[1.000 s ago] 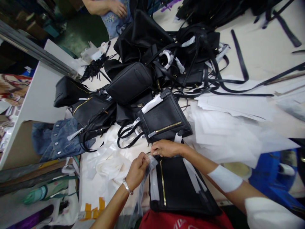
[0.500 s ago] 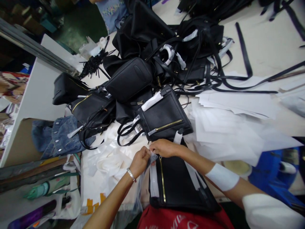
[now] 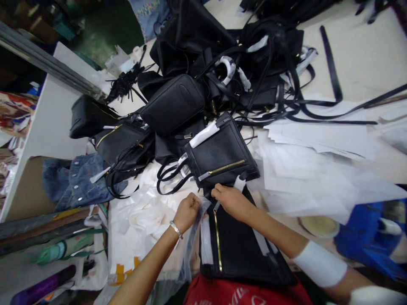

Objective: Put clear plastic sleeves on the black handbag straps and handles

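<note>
In front of me a black bag [image 3: 243, 245] with a gold zipper lies at the table's near edge, over red cloth [image 3: 219, 292]. My left hand [image 3: 187, 212], with a silver bracelet, is closed on the edge of a clear plastic sheet [image 3: 193, 241] beside the bag's left side. My right hand [image 3: 233, 202] rests over the bag's top end near the zipper pull, its fingers pinched together. What lies between those fingertips is hidden. Just beyond is a second black bag [image 3: 222, 146], with a gold zipper and a white-wrapped part.
Several black bags [image 3: 173, 103] are heaped at the back, with loose straps [image 3: 330, 67] trailing right. White paper sheets [image 3: 305, 165] spread on the right above a blue bin [image 3: 359, 237]. A denim garment [image 3: 79, 178] and crumpled white wrapping [image 3: 152, 212] lie left.
My right hand has moved right, away from my left hand, onto the near bag's top. The left hand stays in place, holding the plastic sheet.
</note>
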Demonstrator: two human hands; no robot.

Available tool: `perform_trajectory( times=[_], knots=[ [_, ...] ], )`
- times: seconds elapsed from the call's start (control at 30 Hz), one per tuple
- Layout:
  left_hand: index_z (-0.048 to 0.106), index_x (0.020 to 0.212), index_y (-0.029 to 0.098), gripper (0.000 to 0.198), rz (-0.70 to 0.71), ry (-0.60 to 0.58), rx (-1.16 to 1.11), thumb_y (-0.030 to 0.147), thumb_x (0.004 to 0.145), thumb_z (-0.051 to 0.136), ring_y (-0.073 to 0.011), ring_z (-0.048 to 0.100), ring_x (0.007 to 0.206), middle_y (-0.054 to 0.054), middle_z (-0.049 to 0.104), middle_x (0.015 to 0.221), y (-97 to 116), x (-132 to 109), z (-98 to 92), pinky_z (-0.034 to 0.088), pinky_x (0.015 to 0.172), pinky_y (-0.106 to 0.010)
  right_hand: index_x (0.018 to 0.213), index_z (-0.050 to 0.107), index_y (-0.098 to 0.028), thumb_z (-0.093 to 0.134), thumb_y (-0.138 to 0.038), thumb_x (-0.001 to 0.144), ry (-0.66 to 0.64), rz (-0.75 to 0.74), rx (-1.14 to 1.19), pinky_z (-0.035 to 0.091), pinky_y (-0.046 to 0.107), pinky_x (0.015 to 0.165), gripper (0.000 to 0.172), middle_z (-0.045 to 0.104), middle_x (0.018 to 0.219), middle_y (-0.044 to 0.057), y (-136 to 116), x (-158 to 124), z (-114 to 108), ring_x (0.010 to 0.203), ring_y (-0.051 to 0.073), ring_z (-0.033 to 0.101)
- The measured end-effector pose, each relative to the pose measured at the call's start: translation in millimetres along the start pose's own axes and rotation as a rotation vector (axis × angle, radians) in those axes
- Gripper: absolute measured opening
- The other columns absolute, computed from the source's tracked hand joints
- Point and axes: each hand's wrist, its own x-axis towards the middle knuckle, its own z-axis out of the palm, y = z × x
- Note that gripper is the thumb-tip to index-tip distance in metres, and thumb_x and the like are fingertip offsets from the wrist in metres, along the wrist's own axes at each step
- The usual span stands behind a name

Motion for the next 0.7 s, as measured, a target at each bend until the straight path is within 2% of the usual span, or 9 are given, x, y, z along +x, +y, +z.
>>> perform_trajectory(
  times=[0.17,0.23,0.3,0.37,0.47,0.63,0.7],
  knots=[
    [0.049,0.075,0.019,0.011,-0.028,-0.038,0.061,0.025,0.082,0.043,-0.0159,0.059,0.056,0.0,0.062,0.06,3.9,8.3,6.7,0.039,0.057,-0.027,0.094,0.054,-0.016,0.043,-0.007,0.084,0.038,-0.097,0.039,0.043,0.03,0.078,0.017,0.053,0.093,0.008,-0.9,-0.9,7.2,0.087,0.019,0.053],
    [0.049,0.075,0.02,0.011,-0.029,-0.043,0.095,0.025,0.082,0.044,-0.0161,0.059,0.058,0.0,0.062,0.061,4.0,8.9,7.9,0.038,0.057,-0.026,0.099,0.054,-0.016,0.041,-0.009,0.086,0.057,-0.074,0.123,0.043,0.03,0.08,0.019,0.054,0.095,0.008,0.7,-4.5,11.0,0.089,0.018,0.054],
    [0.049,0.074,0.02,0.011,-0.021,-0.038,0.125,0.025,0.082,0.044,-0.0163,0.058,0.06,0.0,0.062,0.062,2.9,8.0,8.1,0.037,0.058,-0.027,0.114,0.048,-0.015,0.039,-0.007,0.084,0.089,0.005,0.188,0.044,0.031,0.082,0.032,0.054,0.105,0.009,3.0,-7.3,15.0,0.096,0.018,0.054],
    [0.049,0.073,0.02,0.012,-0.013,-0.034,0.138,0.025,0.082,0.044,-0.0165,0.058,0.06,0.0,0.061,0.061,1.5,6.5,7.7,0.037,0.059,-0.027,0.13,0.035,-0.014,0.039,-0.002,0.079,0.092,0.083,0.197,0.044,0.032,0.086,0.053,0.051,0.117,0.012,4.5,-7.7,18.7,0.105,0.02,0.053],
    [0.049,0.072,0.02,0.011,-0.014,-0.03,0.152,0.023,0.082,0.043,-0.0165,0.056,0.06,0.0,0.06,0.06,0.3,5.5,7.2,0.036,0.059,-0.027,0.137,0.027,-0.014,0.041,0.003,0.07,0.032,0.103,0.188,0.043,0.032,0.089,0.07,0.048,0.125,0.014,5.3,-4.0,23.4,0.112,0.021,0.051],
    [0.048,0.071,0.019,0.009,-0.029,-0.018,0.202,0.017,0.079,0.043,-0.0158,0.054,0.059,0.0,0.059,0.06,0.7,8.0,8.7,0.033,0.058,-0.026,0.12,0.048,-0.019,0.042,0.003,0.071,0.019,0.04,0.281,0.043,0.027,0.089,0.054,0.055,0.117,0.007,10.1,0.5,24.8,0.105,0.017,0.056],
    [0.047,0.07,0.019,0.01,-0.027,-0.014,0.221,0.016,0.078,0.043,-0.0155,0.053,0.058,0.0,0.058,0.059,0.8,8.8,9.4,0.032,0.057,-0.026,0.119,0.049,-0.02,0.041,0.002,0.072,0.033,0.042,0.277,0.043,0.027,0.089,0.053,0.056,0.115,0.007,10.6,-0.4,24.6,0.104,0.017,0.056]
  ],
)
